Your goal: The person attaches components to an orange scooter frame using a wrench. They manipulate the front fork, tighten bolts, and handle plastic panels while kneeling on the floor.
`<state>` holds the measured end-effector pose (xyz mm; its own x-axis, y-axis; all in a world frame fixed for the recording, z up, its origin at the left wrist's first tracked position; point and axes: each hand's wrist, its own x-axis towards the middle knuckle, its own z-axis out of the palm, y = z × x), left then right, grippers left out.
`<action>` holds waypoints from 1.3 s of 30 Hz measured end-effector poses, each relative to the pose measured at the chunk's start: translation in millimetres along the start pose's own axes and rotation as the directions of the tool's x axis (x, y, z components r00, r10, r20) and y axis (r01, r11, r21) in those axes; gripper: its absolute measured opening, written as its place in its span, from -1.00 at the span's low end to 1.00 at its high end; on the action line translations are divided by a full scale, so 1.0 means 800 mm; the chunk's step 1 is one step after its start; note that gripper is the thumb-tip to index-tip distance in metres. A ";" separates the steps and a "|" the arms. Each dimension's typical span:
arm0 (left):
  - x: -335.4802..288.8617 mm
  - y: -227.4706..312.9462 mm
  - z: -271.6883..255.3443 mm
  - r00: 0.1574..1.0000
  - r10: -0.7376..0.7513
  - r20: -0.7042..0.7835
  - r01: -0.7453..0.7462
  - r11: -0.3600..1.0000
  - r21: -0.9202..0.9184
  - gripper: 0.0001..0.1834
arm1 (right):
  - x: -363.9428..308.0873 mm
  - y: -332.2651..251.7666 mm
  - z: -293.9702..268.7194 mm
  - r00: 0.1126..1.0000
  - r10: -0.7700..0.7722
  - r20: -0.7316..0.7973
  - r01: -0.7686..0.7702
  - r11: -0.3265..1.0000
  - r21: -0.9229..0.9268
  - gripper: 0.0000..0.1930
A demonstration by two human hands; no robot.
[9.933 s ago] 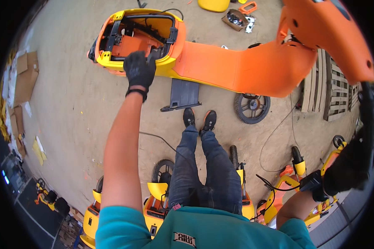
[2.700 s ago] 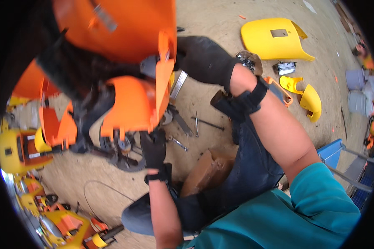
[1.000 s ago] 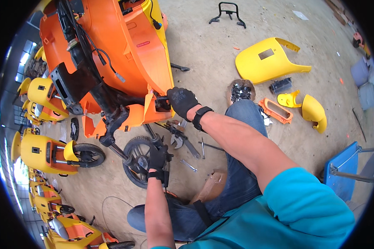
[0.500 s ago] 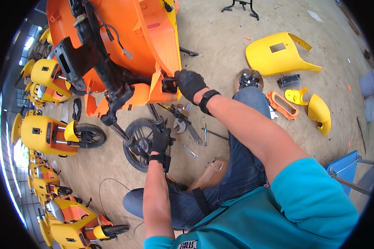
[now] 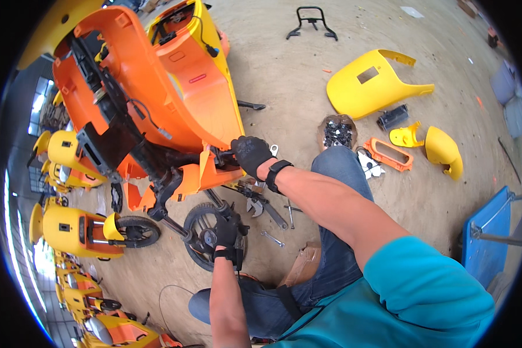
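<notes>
A partly stripped orange and yellow scooter (image 5: 177,93) stands on the left in front of me, its black frame bare. My right hand (image 5: 252,153), black-gloved, is closed in a fist against a dark part at the edge of the orange body panel; its fingers hide what they grip. Lower down, my gloved left hand (image 5: 228,229) is closed round the lower end of a fork leg (image 5: 216,199), beside the front wheel (image 5: 200,223). An adjustable wrench (image 5: 269,210) and a combination wrench (image 5: 272,238) lie on the floor near that hand.
Right of my knee lie a bag of small dark parts (image 5: 337,133), a yellow cover (image 5: 368,81), an orange frame (image 5: 388,154) and a yellow fender (image 5: 443,152). A blue stool (image 5: 486,238) stands at right. Several yellow scooters, one nearby (image 5: 78,232), line the left.
The view has shifted, so the scooter and floor items sit lower and more of the scooter's rear shows. Both hands stay at the same places on the scooter.
</notes>
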<state>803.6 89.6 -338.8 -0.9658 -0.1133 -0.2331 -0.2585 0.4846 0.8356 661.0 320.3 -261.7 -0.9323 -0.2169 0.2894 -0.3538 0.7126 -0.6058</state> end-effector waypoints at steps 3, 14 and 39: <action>-0.001 0.000 0.004 1.000 -0.012 -0.024 0.012 1.000 -0.011 -0.45 | -0.002 0.002 0.005 0.999 -0.036 -0.004 0.036 0.998 -0.051 -0.85; -0.006 0.020 0.001 0.999 0.041 0.019 -0.042 0.999 0.031 -0.52 | 0.006 0.003 0.006 1.000 -0.002 0.005 0.002 1.000 -0.003 -0.88; 0.023 0.016 0.009 0.989 0.132 0.071 -0.143 0.973 0.181 -0.70 | 0.020 -0.015 0.002 0.970 0.196 0.145 -0.195 0.981 -0.020 -0.82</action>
<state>782.3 100.0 -336.2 -0.9878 0.0134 -0.1552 -0.1101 0.6450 0.7562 650.0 307.0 -250.9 -0.9844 -0.1674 0.0541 -0.1633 0.7547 -0.6354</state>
